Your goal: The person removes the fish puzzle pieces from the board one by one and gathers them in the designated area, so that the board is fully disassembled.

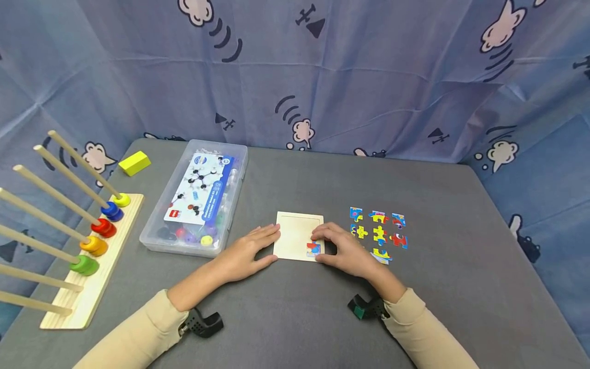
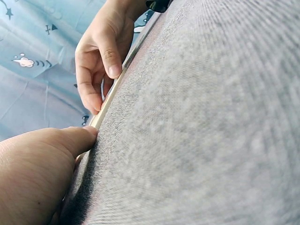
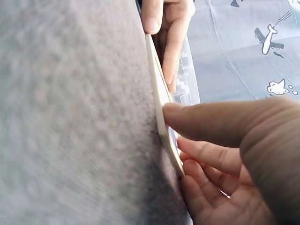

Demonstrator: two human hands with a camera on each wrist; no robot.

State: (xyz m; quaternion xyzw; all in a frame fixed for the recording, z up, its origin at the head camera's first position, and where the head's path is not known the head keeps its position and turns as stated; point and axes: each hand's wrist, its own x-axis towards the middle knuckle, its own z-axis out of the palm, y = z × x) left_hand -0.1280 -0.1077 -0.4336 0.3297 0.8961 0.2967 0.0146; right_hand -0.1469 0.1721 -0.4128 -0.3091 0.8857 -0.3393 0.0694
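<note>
A square light-wood puzzle tray (image 1: 295, 233) with a raised border lies flat on the table. In its near right corner sits a red and blue jigsaw piece (image 1: 313, 249). My left hand (image 1: 246, 253) rests along the tray's left side, fingers extended onto the border and thumb at the near left corner. The right hand (image 1: 345, 249) bends over the near right corner. Its fingertips touch the jigsaw piece's far side, with the thumb by its near side at the tray edge. In the right wrist view, the right thumb (image 3: 201, 123) lies on the tray's edge.
Several loose jigsaw pieces (image 1: 380, 235) lie in rows right of the tray, partly behind the right hand. A clear plastic molecular model box (image 1: 152, 233) stands on the left. Beyond it are a wooden peg rack (image 1: 99, 277) with coloured rings and a yellow block (image 1: 134, 163).
</note>
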